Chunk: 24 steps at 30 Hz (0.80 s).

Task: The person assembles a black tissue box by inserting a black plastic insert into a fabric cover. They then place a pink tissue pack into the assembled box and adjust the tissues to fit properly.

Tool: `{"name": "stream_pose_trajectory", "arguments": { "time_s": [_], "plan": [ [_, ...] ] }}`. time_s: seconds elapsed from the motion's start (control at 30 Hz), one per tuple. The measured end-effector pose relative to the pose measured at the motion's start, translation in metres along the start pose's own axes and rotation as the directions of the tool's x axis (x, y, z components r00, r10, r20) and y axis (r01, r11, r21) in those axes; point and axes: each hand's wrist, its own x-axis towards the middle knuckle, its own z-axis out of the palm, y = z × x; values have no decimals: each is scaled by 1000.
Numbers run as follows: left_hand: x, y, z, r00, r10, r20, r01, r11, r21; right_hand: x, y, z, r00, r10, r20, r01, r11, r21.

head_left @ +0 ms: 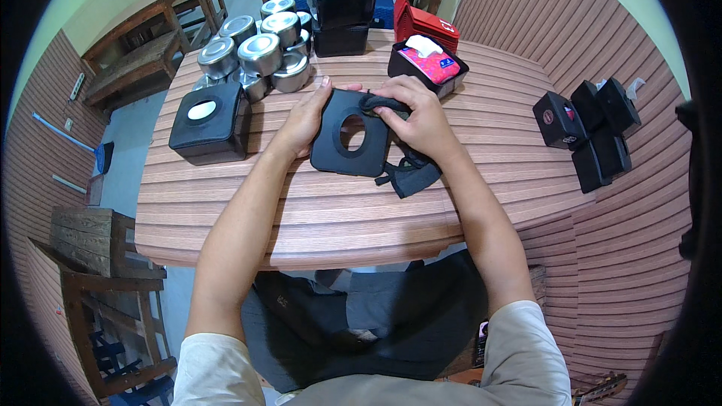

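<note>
A flat black tissue box lid (329, 156) with an oval hole is held up over the middle of the wood-striped table. My left hand (304, 122) grips its left edge, thumb along the side. At the upper right corner of the lid, my right hand (415, 111) pinches a bunched black cloth (415, 180) against it. The rest of that cloth hangs down beside the lid's right edge. To the left stands a closed black tissue box (218, 135). Right of my hands, an open black box (449, 89) holds a pink tissue pack (427, 65).
Several stacked round metal containers (260, 54) stand at the back left of the table (301, 237). Behind sit two stacked black tissue boxes (341, 11) and a red box (425, 24). More black boxes (590, 124) are by the right wall. Wooden benches (135, 68) line the left.
</note>
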Motion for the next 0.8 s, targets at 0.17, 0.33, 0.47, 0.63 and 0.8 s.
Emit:
{"name": "stream_pose_trajectory", "arguments": {
  "time_s": [0.17, 0.33, 0.47, 0.63, 0.8],
  "plan": [
    [1, -4, 2, 985, 157, -65, -145, 976, 163, 2, -14, 1, 997, -71, -11, 70, 997, -40],
    [4, -8, 1, 975, 218, -36, -212, 968, 132, 1, -19, -2, 989, -119, 85, 124, 990, -59],
    [7, -7, -4, 978, 206, -14, -201, 964, 173, 3, -12, 0, 997, -68, -28, 64, 990, -126],
    [12, -6, -4, 964, 265, 8, -258, 932, 256, 2, -6, 2, 981, 122, -148, -133, 989, -62],
    [13, 1, -8, 925, 363, -115, -343, 925, 161, -2, -8, 4, 962, -93, 257, 104, 994, -29]
  ]
}}
